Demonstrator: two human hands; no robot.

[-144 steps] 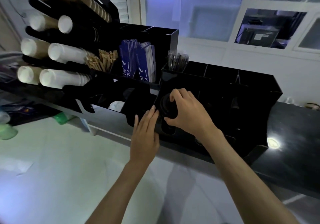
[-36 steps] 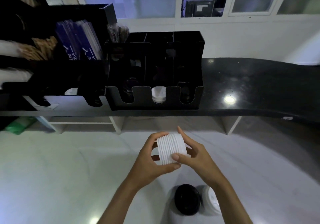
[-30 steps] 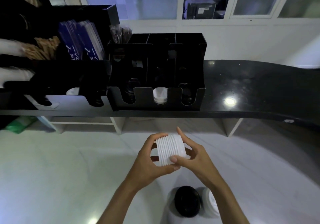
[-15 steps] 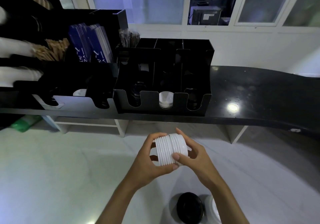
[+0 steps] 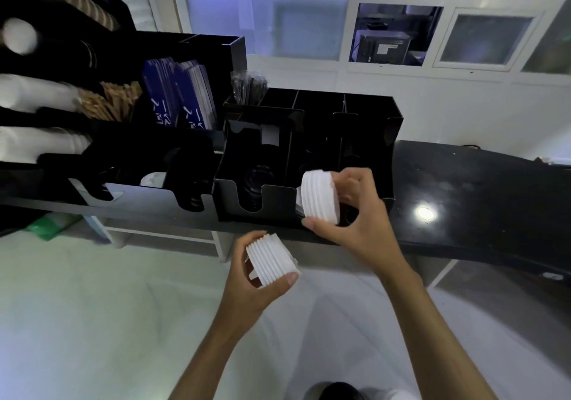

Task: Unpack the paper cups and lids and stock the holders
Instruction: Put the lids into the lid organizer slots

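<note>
Two lid stacks | right hand pinched upper stack at lid holder front edge | left hand gripped lower stack

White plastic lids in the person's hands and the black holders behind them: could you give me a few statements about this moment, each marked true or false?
1. Each hand holds its own stack of white plastic lids. True: left hand grips one stack, right hand grips another stack.
2. The right hand's stack is at the black three-slot lid holder. True.
3. The left hand's stack rests on the black counter. False: it is held in the air below the counter edge.
4. The brown wooden stirrers lie loose on the floor. False: they sit in the black organiser.
</note>
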